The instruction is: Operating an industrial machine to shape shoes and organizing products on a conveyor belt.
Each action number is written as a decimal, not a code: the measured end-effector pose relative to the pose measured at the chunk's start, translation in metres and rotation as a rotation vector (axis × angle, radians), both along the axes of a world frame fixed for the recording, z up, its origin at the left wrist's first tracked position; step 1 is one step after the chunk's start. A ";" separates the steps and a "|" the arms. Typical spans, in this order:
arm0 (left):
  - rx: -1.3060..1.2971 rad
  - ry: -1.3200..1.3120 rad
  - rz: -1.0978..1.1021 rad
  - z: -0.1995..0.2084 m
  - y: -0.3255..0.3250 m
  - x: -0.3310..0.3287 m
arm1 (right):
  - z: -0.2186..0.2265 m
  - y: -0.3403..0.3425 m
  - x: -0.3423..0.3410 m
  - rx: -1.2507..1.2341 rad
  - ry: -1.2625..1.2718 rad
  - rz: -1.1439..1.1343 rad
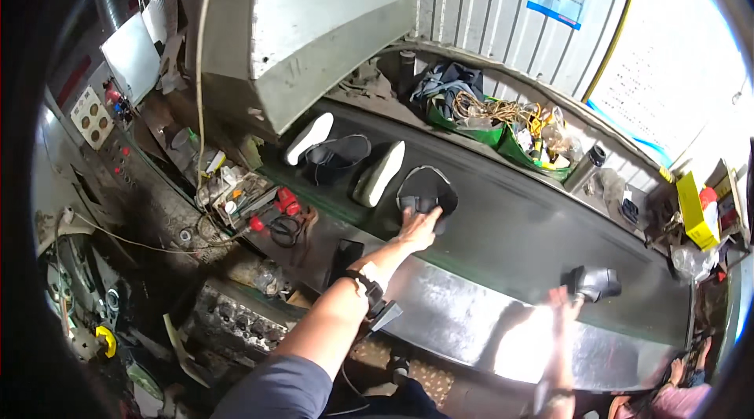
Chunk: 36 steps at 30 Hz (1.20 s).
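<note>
On a dark conveyor belt (503, 223) my left hand (420, 228) is closed on a dark boot (428, 187), whose open top faces up. Left of it, a white shoe sole (382, 173) stands tilted on the belt. Farther left are another dark boot (338, 158) and a second white shoe sole (311, 139). My right hand (567, 307) is at the near right side of the belt, blurred, beside a dark shoe-like piece (597, 283). Whether it touches that piece, I cannot tell. A dark band (366, 285) circles my left wrist.
A metal hood (314, 26) covers the belt's far left end. Green bins (471, 132) with cords and cloth line the far ledge, near a metal cylinder (585, 170). Scissors (284, 230) and a red tool (287, 201) lie left. Another person's pink sleeve (683, 402) shows at lower right.
</note>
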<state>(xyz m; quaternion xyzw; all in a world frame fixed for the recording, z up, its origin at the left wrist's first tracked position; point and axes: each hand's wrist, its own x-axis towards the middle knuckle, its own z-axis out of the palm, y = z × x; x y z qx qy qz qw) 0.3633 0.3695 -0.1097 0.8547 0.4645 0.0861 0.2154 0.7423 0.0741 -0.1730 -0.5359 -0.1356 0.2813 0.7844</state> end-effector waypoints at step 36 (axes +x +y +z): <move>-0.742 -0.521 0.290 0.006 -0.072 -0.037 | 0.087 -0.090 -0.307 -0.317 -1.481 0.583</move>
